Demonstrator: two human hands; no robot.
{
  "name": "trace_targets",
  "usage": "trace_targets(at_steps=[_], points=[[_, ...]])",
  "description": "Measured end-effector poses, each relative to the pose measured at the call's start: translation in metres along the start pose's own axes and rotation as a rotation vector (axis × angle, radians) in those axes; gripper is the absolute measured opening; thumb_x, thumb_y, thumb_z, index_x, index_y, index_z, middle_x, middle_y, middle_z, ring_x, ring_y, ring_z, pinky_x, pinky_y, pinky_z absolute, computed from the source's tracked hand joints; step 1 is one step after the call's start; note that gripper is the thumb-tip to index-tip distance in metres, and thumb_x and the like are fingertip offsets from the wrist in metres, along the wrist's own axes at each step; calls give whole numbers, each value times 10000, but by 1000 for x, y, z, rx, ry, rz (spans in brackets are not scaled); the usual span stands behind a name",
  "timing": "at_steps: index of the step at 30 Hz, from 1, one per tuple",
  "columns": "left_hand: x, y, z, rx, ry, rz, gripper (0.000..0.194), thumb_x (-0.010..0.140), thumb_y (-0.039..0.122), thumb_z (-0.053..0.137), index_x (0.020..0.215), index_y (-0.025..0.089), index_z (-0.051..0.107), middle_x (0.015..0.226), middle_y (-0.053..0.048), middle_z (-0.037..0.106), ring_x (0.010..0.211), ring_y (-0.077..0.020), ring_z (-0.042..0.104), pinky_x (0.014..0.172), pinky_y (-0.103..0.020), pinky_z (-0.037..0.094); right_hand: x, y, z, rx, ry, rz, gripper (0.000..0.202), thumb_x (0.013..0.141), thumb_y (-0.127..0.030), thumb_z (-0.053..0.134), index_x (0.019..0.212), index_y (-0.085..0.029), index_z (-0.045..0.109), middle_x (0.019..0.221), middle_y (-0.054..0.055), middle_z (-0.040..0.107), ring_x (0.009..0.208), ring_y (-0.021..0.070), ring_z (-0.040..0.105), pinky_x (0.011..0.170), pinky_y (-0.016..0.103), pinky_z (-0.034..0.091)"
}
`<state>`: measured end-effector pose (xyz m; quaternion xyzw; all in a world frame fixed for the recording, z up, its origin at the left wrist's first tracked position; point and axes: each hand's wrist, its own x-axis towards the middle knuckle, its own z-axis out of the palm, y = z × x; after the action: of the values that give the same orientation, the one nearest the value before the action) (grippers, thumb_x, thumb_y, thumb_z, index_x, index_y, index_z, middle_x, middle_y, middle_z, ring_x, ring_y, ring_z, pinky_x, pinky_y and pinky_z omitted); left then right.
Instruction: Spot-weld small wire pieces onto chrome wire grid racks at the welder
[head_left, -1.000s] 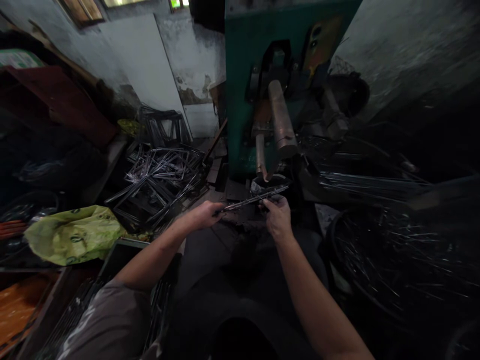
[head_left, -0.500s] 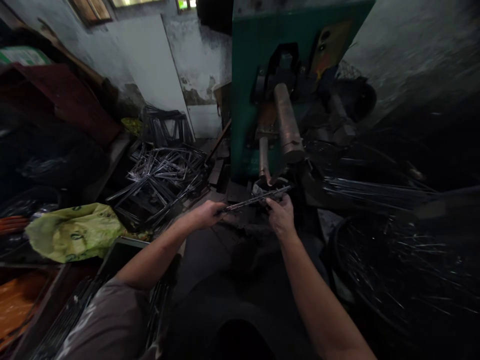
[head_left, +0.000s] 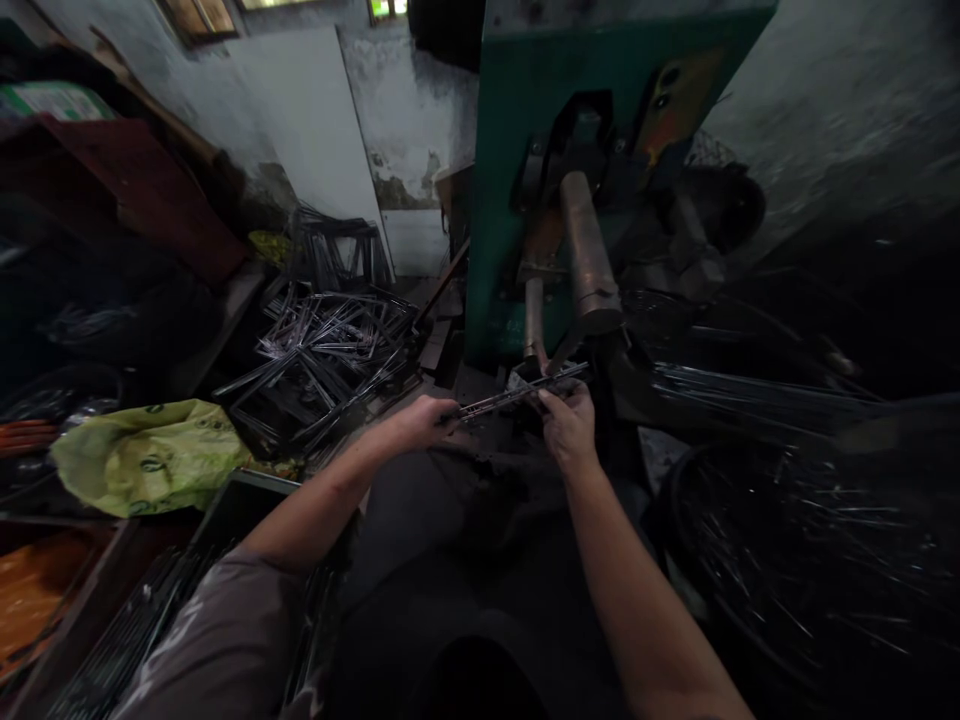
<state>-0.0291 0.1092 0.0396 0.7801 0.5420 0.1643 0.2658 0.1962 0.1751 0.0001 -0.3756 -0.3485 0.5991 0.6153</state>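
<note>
Between my hands lies a thin metal wire frame [head_left: 499, 400], seen nearly edge-on and tilted up to the right. My left hand [head_left: 426, 422] is closed round its left end. Farther right, my right hand [head_left: 568, 420] pinches it with the thumb on top. The right part of the wire is just below the copper-coloured lower electrode [head_left: 534, 320] of a green machine [head_left: 499, 200]; whether they touch I cannot tell. A thick copper-coloured arm [head_left: 589, 250] juts out above and to the right of it.
A heap of bent wire frames [head_left: 326, 335] lies on the floor at left. A yellow-green sack [head_left: 154, 455] is nearer, beside a box of dark rods [head_left: 127, 625]. On the right stands a black tub [head_left: 679, 500] of loose wires, with long rods [head_left: 735, 385] behind it.
The whole view has shifted slightly, so the machine appears a little farther right. Both hands keep their hold on the wire frame, with little movement relative to the electrode.
</note>
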Motion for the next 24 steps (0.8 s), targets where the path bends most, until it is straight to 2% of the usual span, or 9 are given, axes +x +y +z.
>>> trace_targets(at_steps=[6, 14, 24], points=[[2, 3, -1, -18, -12, -5, 179, 831, 215, 498, 824, 110, 643, 672, -11, 603, 593, -81, 497, 569, -182, 357, 2, 2, -1, -14, 39, -5, 450, 529, -262, 747, 819, -214, 406, 757, -57, 532, 710, 118, 559, 747, 332, 517], [5, 4, 1, -24, 1, -37, 180, 825, 225, 507, 840, 117, 651, 666, -5, 594, 585, -81, 473, 566, -182, 353, 6, 3, 1, 24, 81, -14, 461, 503, -226, 755, 807, -207, 409, 761, -51, 583, 686, 115, 571, 687, 299, 517], [9, 1, 8, -76, -8, -42, 212, 827, 219, 491, 866, 113, 670, 616, 13, 558, 538, -71, 432, 532, -177, 327, 8, 7, -3, 23, 56, -42, 412, 549, -220, 755, 800, -204, 430, 728, -52, 585, 665, 114, 589, 704, 302, 533]])
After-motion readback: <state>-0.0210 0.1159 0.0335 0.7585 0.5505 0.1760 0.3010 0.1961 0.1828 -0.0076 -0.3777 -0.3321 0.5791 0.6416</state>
